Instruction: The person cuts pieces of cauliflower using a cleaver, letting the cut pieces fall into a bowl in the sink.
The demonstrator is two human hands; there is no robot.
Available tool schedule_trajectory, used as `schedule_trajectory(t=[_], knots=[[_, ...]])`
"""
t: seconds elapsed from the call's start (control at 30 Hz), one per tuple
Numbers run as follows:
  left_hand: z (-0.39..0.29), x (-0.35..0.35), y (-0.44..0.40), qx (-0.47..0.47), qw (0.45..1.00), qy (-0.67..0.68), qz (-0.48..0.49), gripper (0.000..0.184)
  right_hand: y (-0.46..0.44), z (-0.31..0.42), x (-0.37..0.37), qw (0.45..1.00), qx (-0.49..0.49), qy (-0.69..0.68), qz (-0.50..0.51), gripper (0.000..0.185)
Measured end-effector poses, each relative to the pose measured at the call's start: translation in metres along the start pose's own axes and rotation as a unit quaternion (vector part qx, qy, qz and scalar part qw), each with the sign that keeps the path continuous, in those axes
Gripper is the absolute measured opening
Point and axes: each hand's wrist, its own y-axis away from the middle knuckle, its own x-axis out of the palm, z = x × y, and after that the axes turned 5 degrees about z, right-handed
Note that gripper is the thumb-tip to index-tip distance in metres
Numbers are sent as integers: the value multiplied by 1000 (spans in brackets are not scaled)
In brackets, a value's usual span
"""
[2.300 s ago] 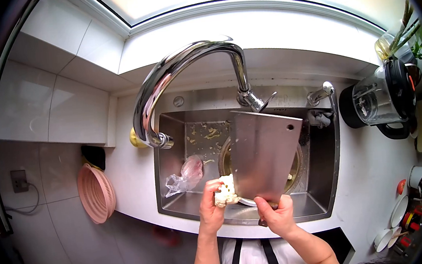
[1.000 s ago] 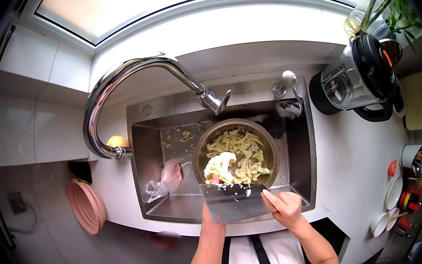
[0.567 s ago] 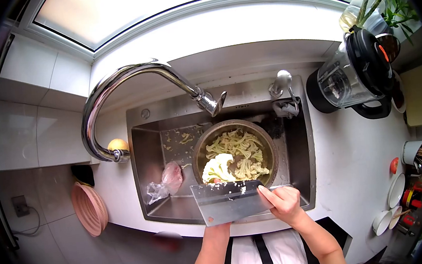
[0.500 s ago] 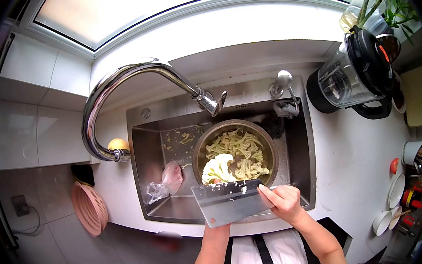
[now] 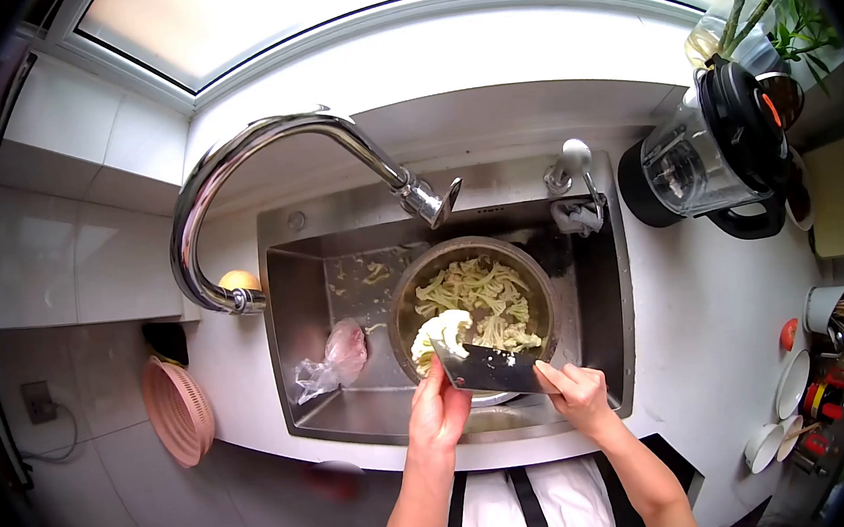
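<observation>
My left hand (image 5: 439,412) is closed on a white cauliflower piece (image 5: 438,334) at the near left of a round metal bowl (image 5: 547,298). In my right hand (image 5: 580,393) is the handle of a wide cleaver (image 5: 500,369), its blade pointing left, with its far corner against the cauliflower. White crumbs stick to the blade. Several cut florets (image 5: 479,289) lie in the bowl, which stands in the steel sink (image 5: 305,416). The blade hides part of the bowl's near side.
Left in the sink lies a pink item in a clear bag (image 5: 344,353). A curved faucet (image 5: 198,203) arches over the left side. Pink baskets (image 5: 179,410) are at far left, a blender (image 5: 699,164) at right, and white bowls (image 5: 762,446) at lower right.
The cleaver has tilted and shifted to the right, uncovering my left hand. Its blade now reaches over the cauliflower piece. Earlier, the blade was raised upright across the bowl.
</observation>
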Motion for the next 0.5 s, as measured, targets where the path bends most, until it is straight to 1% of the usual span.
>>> schedule_trajectory(t=[0.07,0.1,0.2,0.23,0.27,0.33,0.37,0.47,0.5], knots=[[11,-24,1,-27,997,-29,67,35,-9,12,-4,1000,-16,-13,-9,25],[19,-23,1,-43,999,12,4,35,-18,15,-6,999,-26,-17,-17,25],[18,13,3,-13,999,39,-21,36,-25,11,5,999,-26,-16,-23,25],[15,3,1,1,1000,18,-10,37,-21,7,8,1000,-14,-5,-7,25],[10,-8,2,1,999,40,-31,31,-15,1,13,1000,-2,-6,-4,25],[-7,-7,2,12,997,77,-7,29,-1,-12,21,1000,25,-7,0,25],[-13,-3,2,18,997,65,-24,27,7,-14,21,999,50,-3,21,26],[-18,-3,2,17,999,33,-20,28,11,-10,14,996,79,-37,27,29],[-18,-2,3,16,999,29,-25,26,11,-6,13,994,89,-62,15,29]])
